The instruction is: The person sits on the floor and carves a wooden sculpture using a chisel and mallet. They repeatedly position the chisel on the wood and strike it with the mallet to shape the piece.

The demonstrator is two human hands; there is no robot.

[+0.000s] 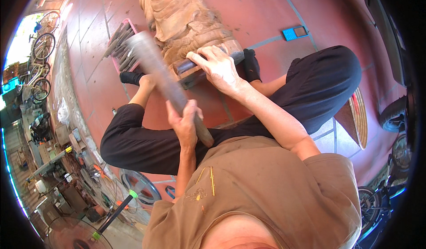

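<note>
My left hand [184, 122] is wrapped round the lower part of a wooden mallet [166, 78], a long club shape whose upper end is smeared by motion. In front of me lies a carved wooden statue [177, 14] with folds and rough relief, its base toward me. At that base my right hand [220, 69] is closed round a chisel [185, 66]; its dark handle end pokes out to the left of my fingers, and its tip is hidden. The mallet's upper part is left of the chisel and looks raised.
A pink tray [116, 62] full of carving tools stands left of the statue. A blue mobile phone [295, 33] lies on the red tiled floor [253, 16] at the right. Behind my left side is a fan [77, 235]; bicycles [43, 47] stand at the far left.
</note>
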